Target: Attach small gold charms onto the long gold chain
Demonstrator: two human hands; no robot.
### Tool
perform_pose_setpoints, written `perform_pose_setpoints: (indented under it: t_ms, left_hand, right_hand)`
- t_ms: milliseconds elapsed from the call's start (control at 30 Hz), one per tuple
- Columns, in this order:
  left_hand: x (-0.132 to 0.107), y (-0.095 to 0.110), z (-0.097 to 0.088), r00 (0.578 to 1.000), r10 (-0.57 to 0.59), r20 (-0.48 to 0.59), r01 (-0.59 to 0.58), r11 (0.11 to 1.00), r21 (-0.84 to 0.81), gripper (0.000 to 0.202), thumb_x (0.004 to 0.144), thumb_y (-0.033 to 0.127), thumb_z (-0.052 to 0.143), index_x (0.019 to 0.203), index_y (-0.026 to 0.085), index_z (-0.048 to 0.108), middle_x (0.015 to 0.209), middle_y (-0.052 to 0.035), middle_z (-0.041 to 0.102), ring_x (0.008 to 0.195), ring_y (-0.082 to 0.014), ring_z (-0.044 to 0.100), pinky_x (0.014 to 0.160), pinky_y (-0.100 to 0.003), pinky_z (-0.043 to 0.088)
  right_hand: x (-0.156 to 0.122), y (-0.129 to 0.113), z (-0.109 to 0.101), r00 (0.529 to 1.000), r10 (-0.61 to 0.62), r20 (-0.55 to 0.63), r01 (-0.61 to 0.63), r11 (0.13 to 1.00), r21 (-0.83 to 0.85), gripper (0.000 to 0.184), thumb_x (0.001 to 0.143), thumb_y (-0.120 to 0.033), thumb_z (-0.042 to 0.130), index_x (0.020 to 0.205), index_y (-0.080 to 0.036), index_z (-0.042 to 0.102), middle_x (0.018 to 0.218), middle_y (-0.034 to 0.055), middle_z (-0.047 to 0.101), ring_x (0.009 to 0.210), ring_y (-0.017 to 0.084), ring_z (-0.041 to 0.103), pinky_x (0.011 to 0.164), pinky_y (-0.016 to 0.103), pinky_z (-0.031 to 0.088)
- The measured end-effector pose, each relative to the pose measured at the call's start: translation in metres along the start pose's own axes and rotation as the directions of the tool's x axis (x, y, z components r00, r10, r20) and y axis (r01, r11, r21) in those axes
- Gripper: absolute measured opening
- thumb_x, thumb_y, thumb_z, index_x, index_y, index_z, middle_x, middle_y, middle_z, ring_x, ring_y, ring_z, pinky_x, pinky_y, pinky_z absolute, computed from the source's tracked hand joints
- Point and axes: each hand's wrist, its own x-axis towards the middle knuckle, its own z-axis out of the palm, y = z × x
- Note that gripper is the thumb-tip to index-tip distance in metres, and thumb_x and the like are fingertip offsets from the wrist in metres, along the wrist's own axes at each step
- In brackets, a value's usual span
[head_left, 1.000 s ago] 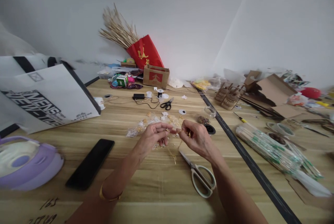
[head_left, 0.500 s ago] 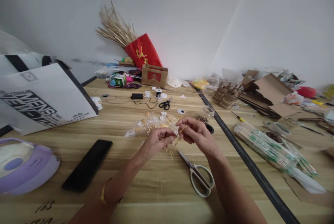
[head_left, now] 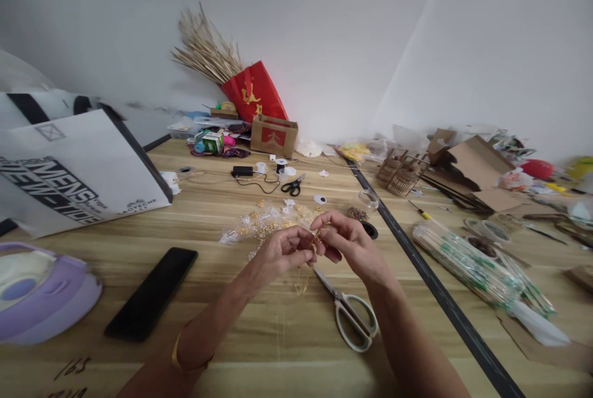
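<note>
My left hand [head_left: 286,251] and my right hand [head_left: 345,242] meet over the middle of the table, fingertips pinched together. Between them is a small gold-coloured piece [head_left: 316,239], like a bit of fine chain, partly hidden by the fingers. Thin gold strands [head_left: 302,280] dangle beneath the hands. Just behind lies a heap of gold and clear beads or findings [head_left: 273,220], some in clear plastic bags. White-handled scissors [head_left: 354,317] rest on the table below my right hand, blades pointing towards the hands.
To the left are a black phone [head_left: 152,294], a purple-and-white device [head_left: 50,293] and a white bag [head_left: 88,169]. Black scissors [head_left: 293,186] lie farther back. On the right are a packet of sticks [head_left: 472,262], small woven baskets [head_left: 402,172] and cardboard [head_left: 484,166].
My hands have drawn closer together, with the fingertips now touching around the gold piece. The strands hang slightly lower and more to the left. The view has shifted slightly.
</note>
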Motion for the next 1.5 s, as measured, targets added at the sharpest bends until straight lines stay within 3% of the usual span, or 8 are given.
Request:
perform_pose_setpoints:
  t_ms: [200, 433, 833, 1033, 1300, 1500]
  left_hand:
    - [-0.004, 0.002, 0.006, 0.987, 0.082, -0.136, -0.064, 0.99, 0.127, 0.013, 0.077, 0.025, 0.063, 0.081, 0.015, 0.056, 0.076, -0.0043, 0.064, 0.069, -0.0133, 0.058, 0.066, -0.025, 0.046]
    - [-0.009, 0.012, 0.008, 0.954, 0.196, -0.227, -0.116, 0.939, 0.323, 0.01, 0.078, 0.025, 0.062, 0.077, 0.015, 0.06, 0.064, -0.0006, 0.061, 0.056, -0.0104, 0.054, 0.057, -0.022, 0.042]
    - [-0.009, 0.018, 0.008, 0.969, 0.118, -0.215, -0.08, 0.98, 0.181, 0.018, 0.078, 0.031, 0.061, 0.071, 0.015, 0.058, 0.057, 0.0009, 0.057, 0.05, -0.008, 0.048, 0.049, -0.019, 0.038]
    - [-0.009, 0.015, 0.007, 0.975, 0.116, -0.189, -0.093, 0.988, 0.126, 0.017, 0.08, 0.03, 0.059, 0.073, 0.015, 0.058, 0.058, 0.001, 0.057, 0.05, -0.0077, 0.049, 0.05, -0.019, 0.039]
    - [-0.01, 0.015, 0.006, 0.977, 0.136, -0.166, -0.111, 0.982, 0.15, 0.012, 0.08, 0.025, 0.059, 0.075, 0.014, 0.059, 0.059, 0.0016, 0.055, 0.05, -0.0074, 0.049, 0.049, -0.019, 0.038]
    - [-0.009, 0.012, 0.005, 0.981, 0.133, -0.14, -0.11, 0.981, 0.159, 0.009, 0.078, 0.022, 0.059, 0.077, 0.014, 0.059, 0.061, 0.0008, 0.057, 0.053, -0.0084, 0.051, 0.051, -0.02, 0.04]
  right_hand:
    - [-0.004, -0.003, 0.004, 1.0, 0.003, -0.004, -0.003, 0.999, -0.033, 0.024, 0.083, -0.036, 0.058, 0.093, -0.015, 0.055, 0.058, -0.0014, 0.057, 0.043, 0.006, 0.043, 0.041, 0.018, 0.03]
    - [-0.008, -0.007, 0.007, 1.0, 0.012, 0.011, -0.011, 0.997, -0.082, 0.025, 0.085, -0.038, 0.056, 0.097, -0.016, 0.052, 0.058, -0.0025, 0.055, 0.041, 0.006, 0.041, 0.039, 0.018, 0.031]
    - [-0.012, -0.008, 0.012, 0.999, 0.014, 0.033, -0.008, 0.982, -0.189, 0.021, 0.085, -0.034, 0.056, 0.096, -0.019, 0.048, 0.065, -0.0003, 0.06, 0.046, 0.007, 0.048, 0.041, 0.017, 0.039]
    - [-0.015, -0.01, 0.016, 0.998, -0.055, 0.021, 0.059, 0.956, -0.286, 0.018, 0.085, -0.033, 0.057, 0.093, -0.019, 0.049, 0.066, 0.0001, 0.061, 0.048, 0.008, 0.049, 0.044, 0.019, 0.041]
    - [-0.022, -0.011, 0.018, 0.99, -0.138, -0.021, 0.112, 0.876, -0.47, 0.015, 0.089, -0.035, 0.051, 0.092, -0.02, 0.051, 0.068, 0.0012, 0.06, 0.05, 0.009, 0.052, 0.043, 0.019, 0.039]
    - [-0.025, -0.014, 0.019, 0.972, -0.234, 0.006, 0.176, 0.711, -0.681, 0.012, 0.092, -0.029, 0.047, 0.089, -0.02, 0.055, 0.073, 0.0025, 0.058, 0.051, 0.009, 0.05, 0.048, 0.022, 0.039]
